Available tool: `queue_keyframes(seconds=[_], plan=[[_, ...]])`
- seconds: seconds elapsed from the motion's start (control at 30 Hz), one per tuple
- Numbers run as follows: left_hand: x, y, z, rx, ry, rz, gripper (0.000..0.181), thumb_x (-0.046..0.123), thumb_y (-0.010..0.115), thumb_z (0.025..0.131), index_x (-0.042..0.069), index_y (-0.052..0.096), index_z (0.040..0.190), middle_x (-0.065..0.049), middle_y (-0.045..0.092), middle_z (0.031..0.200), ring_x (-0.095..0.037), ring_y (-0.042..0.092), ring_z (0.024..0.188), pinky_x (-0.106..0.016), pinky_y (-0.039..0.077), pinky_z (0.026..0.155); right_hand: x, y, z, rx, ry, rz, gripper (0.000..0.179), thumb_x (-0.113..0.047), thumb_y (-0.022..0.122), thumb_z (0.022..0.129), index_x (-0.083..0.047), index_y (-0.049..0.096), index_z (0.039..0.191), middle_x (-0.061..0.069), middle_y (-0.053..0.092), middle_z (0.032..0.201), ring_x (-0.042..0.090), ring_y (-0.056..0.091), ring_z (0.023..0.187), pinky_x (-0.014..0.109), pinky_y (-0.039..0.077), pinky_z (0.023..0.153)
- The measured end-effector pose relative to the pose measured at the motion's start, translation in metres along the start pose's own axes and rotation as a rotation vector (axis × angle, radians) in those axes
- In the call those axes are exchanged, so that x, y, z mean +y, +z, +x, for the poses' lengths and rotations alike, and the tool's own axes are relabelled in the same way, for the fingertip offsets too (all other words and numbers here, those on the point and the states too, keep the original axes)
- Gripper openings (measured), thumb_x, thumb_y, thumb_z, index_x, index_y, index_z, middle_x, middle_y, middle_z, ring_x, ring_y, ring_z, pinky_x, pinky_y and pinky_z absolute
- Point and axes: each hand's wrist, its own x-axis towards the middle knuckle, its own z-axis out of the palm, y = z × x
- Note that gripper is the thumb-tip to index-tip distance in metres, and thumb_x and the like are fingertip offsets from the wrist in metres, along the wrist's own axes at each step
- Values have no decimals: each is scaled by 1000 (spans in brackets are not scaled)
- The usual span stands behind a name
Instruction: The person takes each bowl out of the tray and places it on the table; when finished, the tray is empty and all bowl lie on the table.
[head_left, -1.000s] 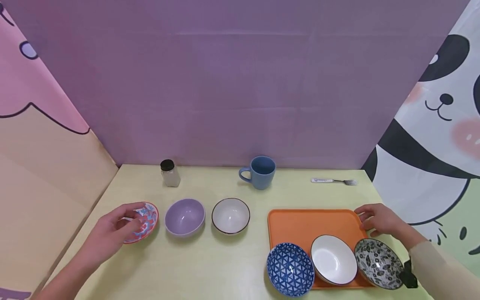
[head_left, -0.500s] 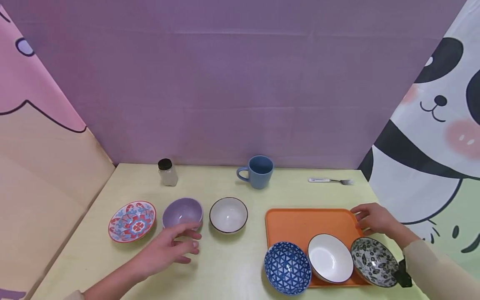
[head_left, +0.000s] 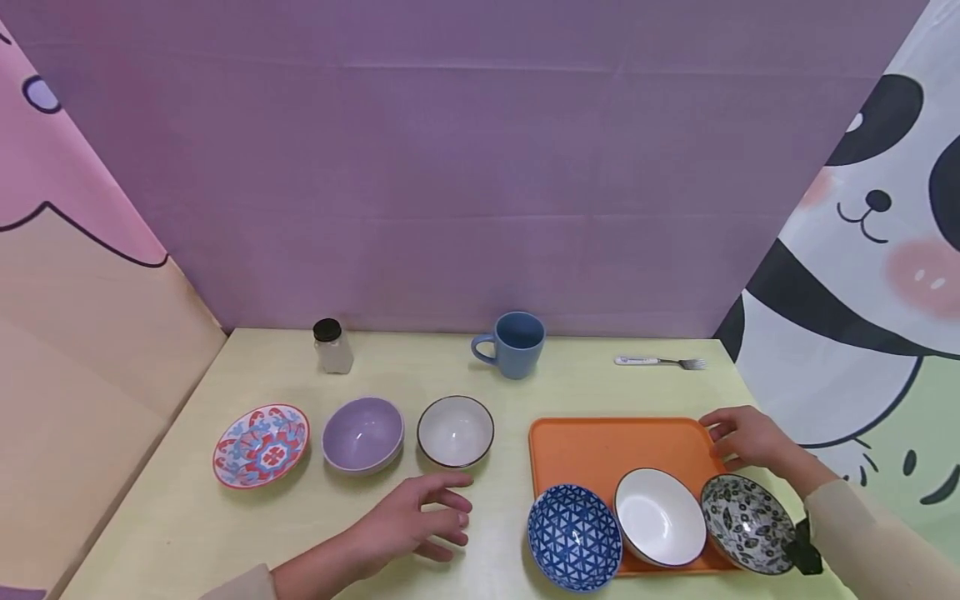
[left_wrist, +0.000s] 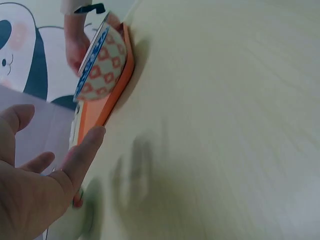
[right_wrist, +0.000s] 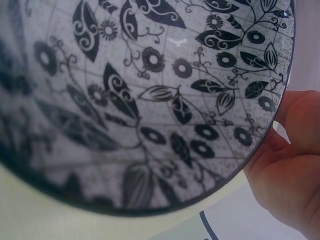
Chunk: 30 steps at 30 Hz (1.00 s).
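Observation:
My left hand [head_left: 416, 521] hovers over the table with its fingers spread and nothing in them. It is between the white dark-rimmed bowl [head_left: 456, 432] and the blue triangle-patterned bowl [head_left: 575, 538]. My right hand [head_left: 753, 437] lies at the right rim of the orange tray [head_left: 622, 442], its fingers loosely bent; whether they touch the rim is unclear. A white bowl [head_left: 660, 517] and a black-and-white floral bowl [head_left: 750, 525] stand at the tray's front, beside the blue one. In the right wrist view the floral bowl [right_wrist: 165, 100] partly hides that hand's fingers.
A red-and-blue patterned bowl [head_left: 261, 447] and a purple bowl [head_left: 363, 435] stand at the left. Along the back are a black-lidded jar [head_left: 333, 347], a blue mug [head_left: 517, 345] and a fork [head_left: 660, 362]. A purple backdrop [head_left: 480, 167] closes off the rear.
My left hand has moved right from the red-and-blue bowl, past the front of the purple bowl, uncovering both. The right hand stays at the tray; the bowls keep their places.

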Motion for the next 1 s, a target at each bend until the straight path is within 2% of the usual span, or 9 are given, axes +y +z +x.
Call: queue_keyframes(seconds=[0.1,0.27,0.57,0.83,1.0], plan=[[-4,11,10,-18,-31,3,64,14,71,95,1,44,152,-20,60,125,-32,73,97,-52,64,80,-1,-1,0,1,7,-6,48,4,67,90,11,54,136,23,65,112,23,67,87,43,65,73],[-10,26,23,-35,-47,5,62,13,72,94,4,48,150,-14,63,112,-31,73,94,-51,64,77,-5,-1,-1,-2,4,-21,49,5,67,89,11,54,136,23,65,111,23,67,87,42,66,71],[-17,52,39,-53,-70,-12,61,9,74,90,5,52,147,-12,65,109,-30,73,92,-48,65,72,-7,-1,0,-5,9,-33,50,6,66,89,11,53,137,24,65,112,23,67,87,42,65,71],[-16,65,50,-68,-96,-21,63,4,76,89,10,53,147,-14,63,108,-30,74,89,-48,65,69,-3,0,2,0,4,-18,51,6,66,88,9,54,137,23,65,112,23,68,86,42,65,72],[-15,71,54,-53,-93,-42,68,1,77,87,7,51,149,-15,61,107,-29,74,89,-50,65,68,0,0,2,0,5,-6,51,5,67,88,9,54,137,23,65,113,23,68,87,42,65,73]])
